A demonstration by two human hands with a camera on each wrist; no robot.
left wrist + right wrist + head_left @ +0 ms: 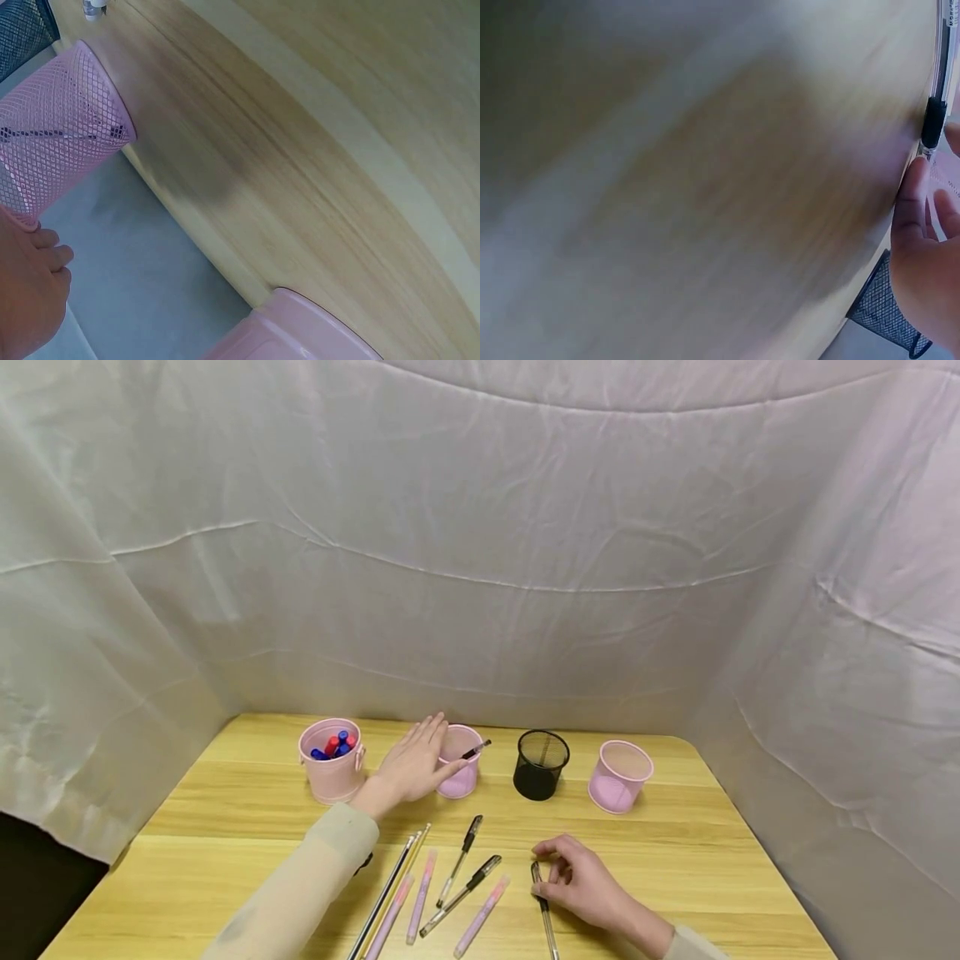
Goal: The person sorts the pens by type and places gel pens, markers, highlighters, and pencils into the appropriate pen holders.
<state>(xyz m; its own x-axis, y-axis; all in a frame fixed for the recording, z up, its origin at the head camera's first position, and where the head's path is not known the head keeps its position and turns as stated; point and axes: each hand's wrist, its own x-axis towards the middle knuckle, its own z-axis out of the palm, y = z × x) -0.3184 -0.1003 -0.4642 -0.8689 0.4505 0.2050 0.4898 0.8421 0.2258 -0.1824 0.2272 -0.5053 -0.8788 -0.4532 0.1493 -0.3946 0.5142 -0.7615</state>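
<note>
My left hand [412,764] rests at the left rim of a pink mesh pen cup [457,787], fingers straight and thumb across its near side. One black-and-clear pen [477,749] leans inside that cup. Low at the right, my right hand [588,885] pinches the dark end of a clear gel pen [546,918] between thumb and forefinger; the pen lies along the tabletop. In the right wrist view the fingertips [913,184] meet the pen's end by its black part [934,124]. Two more gel pens [468,885] [467,843] lie left of this hand.
A pink bucket [332,781] with red and blue markers stands far left. A black mesh cup [537,781] and another pink cup [615,789] stand to the right. Pink-purple highlighters [483,914] and pencils [386,893] lie in front. Grey cloth [480,635] encloses the table.
</note>
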